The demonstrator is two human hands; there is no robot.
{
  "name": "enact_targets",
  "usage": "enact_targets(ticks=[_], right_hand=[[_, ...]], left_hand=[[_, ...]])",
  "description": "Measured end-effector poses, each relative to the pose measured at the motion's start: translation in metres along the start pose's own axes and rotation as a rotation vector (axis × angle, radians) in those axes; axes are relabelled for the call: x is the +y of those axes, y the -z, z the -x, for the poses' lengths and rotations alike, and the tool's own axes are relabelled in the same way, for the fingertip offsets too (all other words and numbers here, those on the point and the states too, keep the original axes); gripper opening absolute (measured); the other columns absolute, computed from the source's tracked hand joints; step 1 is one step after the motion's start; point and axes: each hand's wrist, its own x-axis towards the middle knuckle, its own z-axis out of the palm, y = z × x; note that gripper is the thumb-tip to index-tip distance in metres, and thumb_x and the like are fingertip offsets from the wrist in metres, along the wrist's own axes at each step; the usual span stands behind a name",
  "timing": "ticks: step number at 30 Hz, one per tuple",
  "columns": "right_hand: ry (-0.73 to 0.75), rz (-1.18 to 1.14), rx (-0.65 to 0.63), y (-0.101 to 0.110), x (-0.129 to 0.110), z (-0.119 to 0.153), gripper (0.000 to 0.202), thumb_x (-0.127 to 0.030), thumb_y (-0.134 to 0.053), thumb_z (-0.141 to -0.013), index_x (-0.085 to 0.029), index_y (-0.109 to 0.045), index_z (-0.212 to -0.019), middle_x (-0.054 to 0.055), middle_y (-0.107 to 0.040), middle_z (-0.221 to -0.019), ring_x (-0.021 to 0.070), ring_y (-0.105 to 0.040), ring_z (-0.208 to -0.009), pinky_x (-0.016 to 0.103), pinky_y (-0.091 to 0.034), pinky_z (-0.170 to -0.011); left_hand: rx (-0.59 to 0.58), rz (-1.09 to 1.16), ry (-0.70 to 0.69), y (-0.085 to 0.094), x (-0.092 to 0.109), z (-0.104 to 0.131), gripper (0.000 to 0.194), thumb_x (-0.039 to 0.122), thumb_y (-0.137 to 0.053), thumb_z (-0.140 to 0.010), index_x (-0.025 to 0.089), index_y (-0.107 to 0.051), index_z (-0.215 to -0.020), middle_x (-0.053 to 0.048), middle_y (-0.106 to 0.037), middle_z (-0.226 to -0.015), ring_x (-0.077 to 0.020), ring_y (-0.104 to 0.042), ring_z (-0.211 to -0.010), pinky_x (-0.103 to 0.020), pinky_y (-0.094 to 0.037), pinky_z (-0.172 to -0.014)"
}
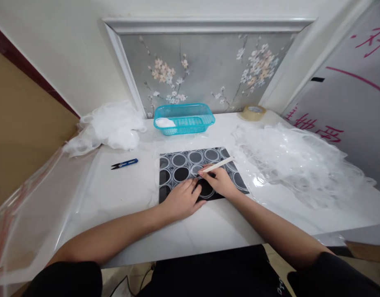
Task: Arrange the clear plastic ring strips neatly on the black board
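A dark mat printed with grey and black circles (pixel 179 160) lies on the white table in front of me. My left hand (pixel 183 199) rests flat on its lower part, thumb apart from the fingers. Just to the right, my right hand (pixel 220 181) is closed around a slim white stick-like tool (pixel 220 163). That tool slants up to the right, and its lower end is among my fingers over a circle. Both hands' fingertips are close together near the mat's middle. Whatever small piece lies under them is too hard to make out.
Blue thread snips (pixel 124 164) lie to the left. A turquoise plastic basket (pixel 193 128) with white pieces inside stands at the back, and a tape roll (pixel 253 112) is near the wall. Sheer white material is heaped at left (pixel 111 126) and right (pixel 296 159).
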Motion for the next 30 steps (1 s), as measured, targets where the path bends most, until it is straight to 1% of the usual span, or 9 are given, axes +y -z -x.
enact_targets(ticks=[8,12,17,19,21,23,25,27,30], right_hand=[[0.222,0.223,-0.051,0.0,0.003,0.005,0.025,-0.03,-0.046,-0.094,-0.022,-0.07,-0.092,0.005,-0.073,-0.099,0.0268,-0.054,-0.12,0.044,-0.044,-0.1],[0.354,0.396,-0.123,0.001,-0.003,0.01,0.026,-0.02,-0.043,-0.094,-0.023,-0.069,-0.096,0.004,-0.072,-0.103,0.027,-0.05,-0.125,0.048,-0.035,-0.108],[0.368,0.526,-0.144,0.0,-0.013,0.005,0.02,-0.013,-0.053,-0.086,-0.024,-0.067,-0.095,0.006,-0.073,-0.097,0.0311,-0.053,-0.12,0.049,-0.032,-0.107],[0.336,0.535,-0.036,0.009,-0.009,-0.007,0.02,-0.014,-0.053,-0.085,-0.026,-0.067,-0.093,0.006,-0.073,-0.092,0.03,-0.057,-0.113,0.047,-0.036,-0.103],[0.259,0.523,0.212,0.031,-0.003,-0.019,0.021,-0.019,-0.049,-0.087,-0.025,-0.068,-0.092,0.007,-0.072,-0.093,0.0281,-0.06,-0.105,0.045,-0.04,-0.097],[0.15,0.476,0.524,0.061,0.003,-0.026,0.027,-0.025,-0.041,-0.091,-0.021,-0.067,-0.094,0.01,-0.071,-0.097,0.0276,-0.06,-0.102,0.047,-0.041,-0.095],[0.07,0.386,0.714,0.089,0.005,-0.025,0.033,-0.031,-0.037,-0.095,-0.016,-0.066,-0.099,0.013,-0.068,-0.104,0.0281,-0.058,-0.104,0.05,-0.04,-0.096],[0.057,0.315,0.695,0.103,0.005,-0.017,0.033,-0.035,-0.04,-0.095,-0.015,-0.066,-0.098,0.014,-0.068,-0.105,0.0265,-0.06,-0.103,0.046,-0.044,-0.092],[0.088,0.239,0.44,0.091,0.01,-0.001,0.027,-0.036,-0.049,-0.091,-0.019,-0.07,-0.087,0.009,-0.072,-0.097,0.0233,-0.066,-0.093,0.038,-0.052,-0.081]], left_hand=[[-0.046,0.002,-0.019,0.007,0.001,-0.005,0.054,0.049,-0.049,-0.093,0.002,-0.054,-0.12,-0.024,-0.058,-0.122,-0.0321,-0.056,-0.114,-0.042,-0.047,-0.096],[-0.09,0.026,-0.009,0.009,0.001,-0.007,0.052,0.049,-0.049,-0.092,0.005,-0.053,-0.12,-0.022,-0.058,-0.123,-0.0319,-0.056,-0.115,-0.042,-0.047,-0.097],[-0.09,0.079,0.01,0.009,-0.001,-0.007,0.051,0.047,-0.051,-0.092,0.004,-0.055,-0.118,-0.022,-0.059,-0.122,-0.0317,-0.055,-0.116,-0.043,-0.046,-0.099],[-0.091,0.111,0.034,0.01,-0.003,-0.007,0.05,0.048,-0.051,-0.091,0.005,-0.056,-0.117,-0.021,-0.059,-0.123,-0.0307,-0.054,-0.117,-0.042,-0.045,-0.1],[-0.099,0.141,0.058,0.011,-0.004,-0.005,0.048,0.048,-0.05,-0.092,0.007,-0.057,-0.116,-0.019,-0.058,-0.126,-0.0287,-0.054,-0.118,-0.04,-0.045,-0.1],[-0.104,0.15,0.069,0.011,-0.006,-0.003,0.048,0.048,-0.048,-0.093,0.008,-0.058,-0.117,-0.017,-0.058,-0.128,-0.0268,-0.054,-0.12,-0.037,-0.045,-0.1],[-0.095,0.131,0.05,0.01,-0.008,-0.001,0.049,0.049,-0.047,-0.093,0.007,-0.058,-0.117,-0.016,-0.058,-0.128,-0.0265,-0.054,-0.12,-0.037,-0.046,-0.1],[-0.055,0.092,0.018,0.01,-0.008,0.0,0.049,0.048,-0.045,-0.094,0.007,-0.059,-0.115,-0.017,-0.059,-0.126,-0.0274,-0.055,-0.117,-0.038,-0.046,-0.099],[0.007,0.034,-0.02,0.011,-0.004,-0.004,0.045,0.047,-0.044,-0.095,0.007,-0.061,-0.109,-0.018,-0.061,-0.122,-0.0286,-0.059,-0.11,-0.04,-0.048,-0.095]])
